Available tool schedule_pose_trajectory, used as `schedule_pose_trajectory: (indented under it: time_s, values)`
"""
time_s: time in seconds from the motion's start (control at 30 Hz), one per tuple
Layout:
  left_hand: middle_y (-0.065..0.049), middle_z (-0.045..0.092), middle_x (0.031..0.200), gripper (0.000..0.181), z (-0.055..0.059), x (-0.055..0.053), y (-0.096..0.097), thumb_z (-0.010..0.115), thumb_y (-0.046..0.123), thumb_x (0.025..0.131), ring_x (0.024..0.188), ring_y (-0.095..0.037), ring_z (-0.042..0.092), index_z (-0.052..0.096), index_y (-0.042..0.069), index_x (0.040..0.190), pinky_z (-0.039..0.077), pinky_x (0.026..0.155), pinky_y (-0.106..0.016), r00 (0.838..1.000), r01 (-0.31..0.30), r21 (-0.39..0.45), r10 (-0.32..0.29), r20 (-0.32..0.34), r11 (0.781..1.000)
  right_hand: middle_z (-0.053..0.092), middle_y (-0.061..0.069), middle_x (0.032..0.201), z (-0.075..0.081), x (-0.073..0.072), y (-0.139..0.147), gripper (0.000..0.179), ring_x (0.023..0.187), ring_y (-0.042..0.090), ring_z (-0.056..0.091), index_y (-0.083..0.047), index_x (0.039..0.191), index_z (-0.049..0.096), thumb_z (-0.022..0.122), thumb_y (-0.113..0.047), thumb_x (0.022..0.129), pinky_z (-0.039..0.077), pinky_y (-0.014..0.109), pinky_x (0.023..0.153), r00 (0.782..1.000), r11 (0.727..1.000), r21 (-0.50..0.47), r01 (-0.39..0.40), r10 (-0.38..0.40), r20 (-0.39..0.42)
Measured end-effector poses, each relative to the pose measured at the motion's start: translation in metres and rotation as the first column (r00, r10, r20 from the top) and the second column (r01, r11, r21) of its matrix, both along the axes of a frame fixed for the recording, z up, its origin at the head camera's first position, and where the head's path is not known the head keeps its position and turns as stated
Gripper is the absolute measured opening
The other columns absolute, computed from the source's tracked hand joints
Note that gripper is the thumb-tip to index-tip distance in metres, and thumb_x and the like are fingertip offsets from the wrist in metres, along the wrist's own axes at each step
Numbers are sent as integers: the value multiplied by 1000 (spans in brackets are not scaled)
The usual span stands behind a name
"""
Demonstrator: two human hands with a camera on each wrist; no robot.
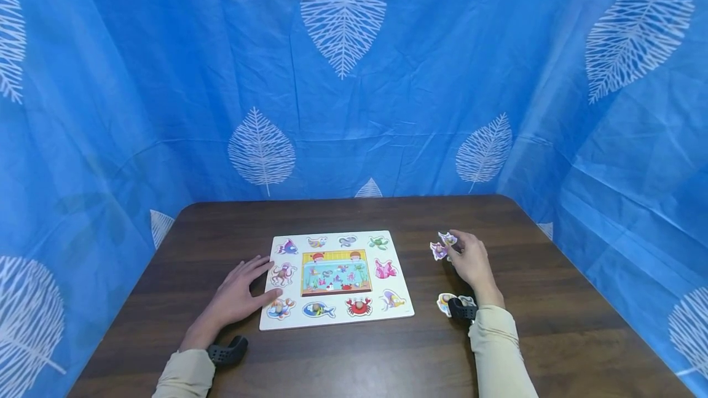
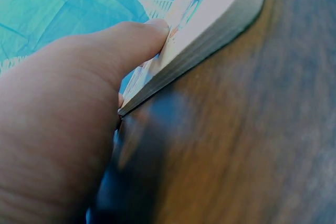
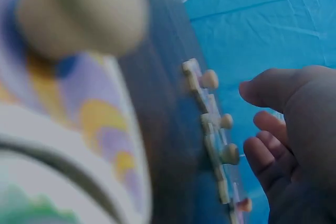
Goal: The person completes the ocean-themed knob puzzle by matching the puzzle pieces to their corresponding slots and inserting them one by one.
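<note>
The left hand [image 1: 238, 292] is lying spread at the left side of the puzzle board [image 1: 340, 309], thumb resting on top, grasping nothing. The right hand [image 1: 472, 261] is hovering just beside some loose pieces [image 1: 438, 250] on the table [image 1: 354, 361], right of the board, fingers slightly bent and standing free of the wooden knobs [image 3: 210, 78]. Other pieces [image 1: 444, 304] are lying by that wrist, and a blue curtain [image 1: 409, 91] is hanging behind
</note>
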State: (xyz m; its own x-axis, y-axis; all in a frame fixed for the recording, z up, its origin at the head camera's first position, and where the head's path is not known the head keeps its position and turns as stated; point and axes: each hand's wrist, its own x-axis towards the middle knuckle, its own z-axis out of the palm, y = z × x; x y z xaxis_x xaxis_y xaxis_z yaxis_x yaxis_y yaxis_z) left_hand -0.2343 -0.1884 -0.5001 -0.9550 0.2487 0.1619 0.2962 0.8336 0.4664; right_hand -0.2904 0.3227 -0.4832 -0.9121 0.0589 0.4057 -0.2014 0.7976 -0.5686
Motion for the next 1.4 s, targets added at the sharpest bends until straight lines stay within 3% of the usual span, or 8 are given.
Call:
schedule_pose_trajectory:
  time_s: [0.1, 0.23, 0.5, 0.8, 1.0, 1.17, 1.4]
  values:
    - [-21, 47, 157, 76, 0, 0, 0, 75, 51, 90, 150, -45, 35, 56, 6, 147, 26, 120, -69, 1000, 3, 0, -3, 0, 1000, 61, 38, 129, -4, -1, 1, 43, 117, 53, 60, 12, 133, 60, 68, -1, 92, 43, 65, 103, 1000, 1000, 23, 6, -6, -14]
    - [-21, 46, 157, 76, 0, 0, 0, 74, 53, 90, 149, -45, 36, 55, 6, 148, 26, 120, -68, 1000, 9, -4, -9, 3, 1000, 58, 39, 133, -5, 0, 2, 45, 124, 57, 52, 12, 136, 57, 65, -4, 95, 39, 66, 108, 999, 999, 44, 19, -20, 26]
    - [-22, 47, 156, 76, 2, 0, 1, 74, 52, 90, 149, -45, 37, 55, 4, 147, 26, 121, -67, 1000, 20, -4, -20, 10, 1000, 56, 39, 135, -8, 2, 1, 43, 125, 61, 50, 14, 136, 58, 59, -8, 98, 38, 68, 108, 996, 996, 90, 7, -15, 91]
    - [-21, 46, 158, 77, 5, 1, 0, 74, 53, 90, 150, -45, 35, 55, 6, 148, 25, 120, -69, 1000, 5, 4, -5, 23, 1000, 70, 31, 110, -6, 2, -1, 25, 111, 50, 63, 9, 115, 71, 66, -7, 97, 47, 63, 98, 999, 998, 68, 20, -23, 41]
    - [-21, 45, 158, 78, 7, 2, 0, 74, 53, 90, 150, -45, 34, 54, 6, 149, 25, 121, -68, 999, 3, 9, -3, 33, 1000, 73, 21, 97, -2, 2, -3, 20, 91, 37, 66, 4, 109, 74, 71, -11, 95, 51, 53, 84, 995, 997, 63, 42, -47, 85]
    - [-21, 45, 158, 78, 7, 2, -1, 73, 54, 90, 150, -45, 34, 54, 6, 148, 25, 120, -69, 1000, 2, 6, -3, 28, 1000, 75, 17, 96, -1, 3, -4, 19, 88, 34, 67, 0, 107, 76, 73, -14, 95, 50, 51, 84, 992, 995, 82, 64, -73, 108]
    - [-21, 46, 157, 77, 7, 2, -1, 73, 54, 90, 150, -44, 35, 55, 6, 148, 25, 121, -67, 1000, 7, 7, -7, 17, 1000, 76, 18, 100, 0, 5, -6, 21, 92, 34, 69, -1, 109, 77, 73, -16, 95, 53, 53, 86, 990, 993, 44, 113, -116, 74]
